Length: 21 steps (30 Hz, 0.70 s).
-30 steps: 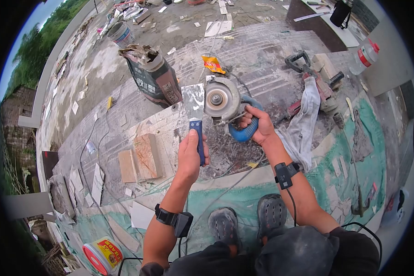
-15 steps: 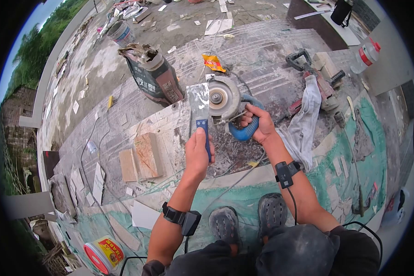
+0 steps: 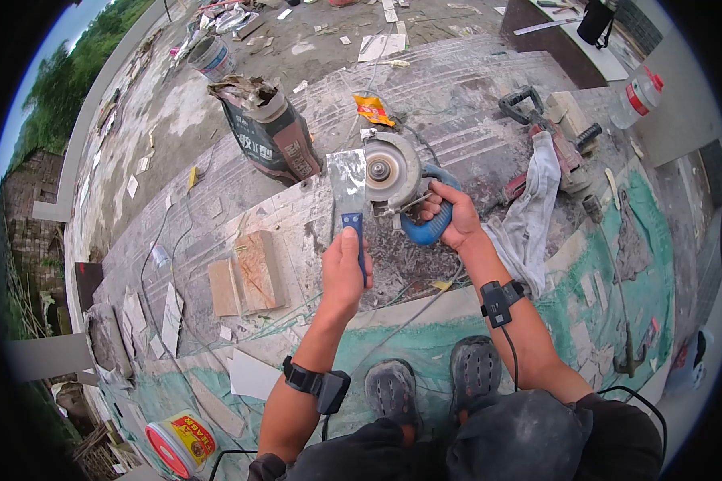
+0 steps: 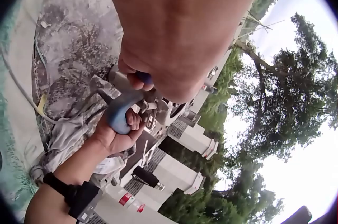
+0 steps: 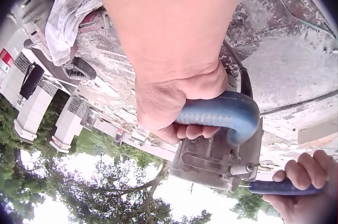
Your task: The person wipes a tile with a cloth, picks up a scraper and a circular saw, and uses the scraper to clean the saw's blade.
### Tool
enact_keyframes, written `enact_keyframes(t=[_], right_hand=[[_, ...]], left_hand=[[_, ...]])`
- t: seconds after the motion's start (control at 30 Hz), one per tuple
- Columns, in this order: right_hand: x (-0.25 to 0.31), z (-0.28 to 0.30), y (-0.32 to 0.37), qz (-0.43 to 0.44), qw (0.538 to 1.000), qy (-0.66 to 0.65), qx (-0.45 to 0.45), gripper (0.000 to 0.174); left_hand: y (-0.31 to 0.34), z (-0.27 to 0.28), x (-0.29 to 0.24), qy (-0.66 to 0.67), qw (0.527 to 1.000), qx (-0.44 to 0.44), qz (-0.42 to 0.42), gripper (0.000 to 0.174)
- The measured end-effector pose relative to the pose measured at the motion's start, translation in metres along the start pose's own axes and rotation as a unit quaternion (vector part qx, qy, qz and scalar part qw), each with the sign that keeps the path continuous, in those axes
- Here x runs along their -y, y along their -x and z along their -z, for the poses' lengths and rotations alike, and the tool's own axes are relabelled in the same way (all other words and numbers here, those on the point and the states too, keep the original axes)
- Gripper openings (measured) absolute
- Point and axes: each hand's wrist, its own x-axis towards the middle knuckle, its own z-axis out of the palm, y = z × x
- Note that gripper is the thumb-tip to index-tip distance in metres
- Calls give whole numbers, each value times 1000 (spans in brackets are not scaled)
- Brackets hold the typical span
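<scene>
My right hand (image 3: 455, 218) grips the blue loop handle of a dusty handheld circular saw (image 5: 224, 113), its fingers wrapped round it. The saw's round blade (image 3: 380, 167) faces up toward the head camera, partly ringed by a grey guard. In my left hand (image 3: 343, 268) is a putty knife (image 3: 347, 183), held by its blue handle with the thumb lying along it. The putty knife's broad metal blade, smeared with white, points away from me and its right edge overlaps the saw's guard in the head view. My left forearm hides most of the putty knife in the left wrist view.
A torn dark bag (image 3: 269, 136) stands beyond the left hand, with wood blocks (image 3: 258, 271) nearer. To the right lie a white cloth (image 3: 529, 208) and a red power tool (image 3: 565, 156). An orange packet (image 3: 373, 111) sits behind the saw. Cables cross the floor.
My left hand has shifted slightly right with the putty knife, bringing its blade closer to the saw, then stayed nearly still. The right hand and the saw have barely moved.
</scene>
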Motion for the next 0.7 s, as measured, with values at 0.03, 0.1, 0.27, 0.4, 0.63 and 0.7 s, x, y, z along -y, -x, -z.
enact_keyframes(t=[0.03,0.1,0.27,0.4,0.63,0.7], right_hand=[[0,-1,0,0,1000,0,0,13],[0,-1,1,5,1000,5,-2,13],[0,0,0,4,1000,2,-2,13],[0,0,0,3,1000,3,-9,14],[0,1,0,-1,1000,-4,0,15],[0,1,0,-1,1000,-3,5,15]], left_hand=[[0,0,1,-6,1000,2,-1,46],[0,0,1,-5,1000,0,-2,46],[0,1,-1,-13,1000,-22,-10,47],[4,1,-3,-37,999,-23,-10,47],[1,4,4,-72,994,-64,-50,47],[1,5,4,-86,992,-64,-60,45]])
